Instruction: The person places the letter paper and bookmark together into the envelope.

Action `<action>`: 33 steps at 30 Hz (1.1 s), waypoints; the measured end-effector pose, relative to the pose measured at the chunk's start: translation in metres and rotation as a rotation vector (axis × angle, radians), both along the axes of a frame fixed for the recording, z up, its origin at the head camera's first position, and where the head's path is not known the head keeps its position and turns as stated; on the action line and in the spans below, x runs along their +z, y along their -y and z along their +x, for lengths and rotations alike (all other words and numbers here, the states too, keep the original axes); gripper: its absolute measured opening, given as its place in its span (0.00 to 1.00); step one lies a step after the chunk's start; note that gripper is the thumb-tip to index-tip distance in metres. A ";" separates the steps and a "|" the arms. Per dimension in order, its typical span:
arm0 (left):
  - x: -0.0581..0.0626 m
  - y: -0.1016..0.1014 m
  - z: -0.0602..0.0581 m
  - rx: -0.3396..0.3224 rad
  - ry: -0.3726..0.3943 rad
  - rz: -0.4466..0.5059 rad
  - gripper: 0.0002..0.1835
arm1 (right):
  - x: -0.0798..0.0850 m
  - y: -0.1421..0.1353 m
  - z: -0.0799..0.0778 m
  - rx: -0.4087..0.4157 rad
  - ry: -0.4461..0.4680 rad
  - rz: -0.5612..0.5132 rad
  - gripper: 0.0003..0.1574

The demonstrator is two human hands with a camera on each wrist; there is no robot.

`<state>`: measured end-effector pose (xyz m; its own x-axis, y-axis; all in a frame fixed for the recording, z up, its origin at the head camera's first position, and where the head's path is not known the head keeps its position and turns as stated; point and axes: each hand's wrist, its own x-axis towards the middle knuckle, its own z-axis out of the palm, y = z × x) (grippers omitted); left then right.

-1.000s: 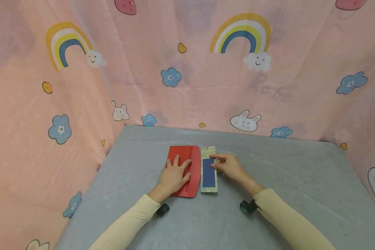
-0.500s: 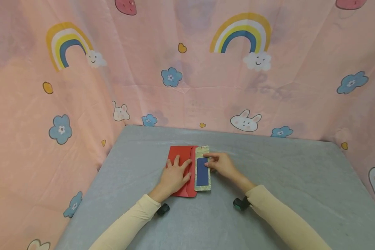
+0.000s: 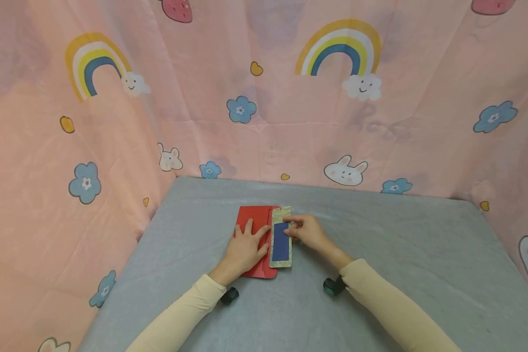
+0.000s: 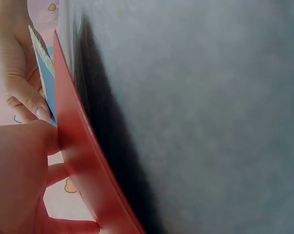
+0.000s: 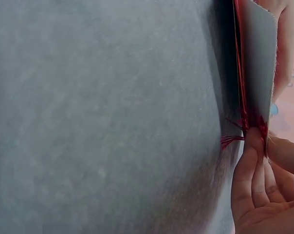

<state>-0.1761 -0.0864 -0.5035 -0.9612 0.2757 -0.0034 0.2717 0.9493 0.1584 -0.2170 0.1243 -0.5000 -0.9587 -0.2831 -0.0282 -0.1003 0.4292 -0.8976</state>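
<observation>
A red envelope [image 3: 254, 214] lies on the grey table with its flap on the right side. My left hand [image 3: 244, 250] rests on it with the fingers spread. Between the thumb and fingers of my right hand [image 3: 310, 232] is the right edge of a bookmark [image 3: 280, 247], a narrow card with a dark blue panel and a pale green patterned border. The bookmark overlaps the envelope's flap. In the right wrist view, its plain back [image 5: 260, 63] faces the camera, and dark red tassel threads [image 5: 232, 141] stick out by the fingertips. Part of the flap is hidden under the bookmark.
A grey cloth-like surface covers the table [image 3: 400, 244]. Pink curtains [image 3: 273, 142] printed with rainbows, flowers and rabbits hang behind and at both sides. A small dark device sits at each wrist, such as the right one [image 3: 333, 286].
My right hand has moved left with the bookmark, from beside the envelope to over its flap. My left hand has stayed in place on the envelope.
</observation>
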 end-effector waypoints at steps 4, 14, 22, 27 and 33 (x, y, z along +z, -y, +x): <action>0.000 0.000 0.000 0.001 0.005 0.012 0.28 | -0.001 0.002 -0.001 0.000 -0.007 0.005 0.24; 0.000 0.001 -0.001 0.001 0.016 -0.005 0.28 | 0.001 0.009 0.000 -0.009 -0.014 0.009 0.23; -0.001 0.001 -0.001 -0.004 0.010 -0.006 0.29 | -0.001 0.013 -0.001 -0.017 -0.005 0.012 0.23; -0.002 0.002 -0.001 -0.008 0.009 -0.007 0.29 | -0.002 0.014 -0.001 -0.019 -0.012 0.011 0.23; -0.005 0.002 -0.002 -0.012 -0.011 -0.017 0.29 | -0.002 0.017 -0.001 -0.013 -0.018 0.016 0.23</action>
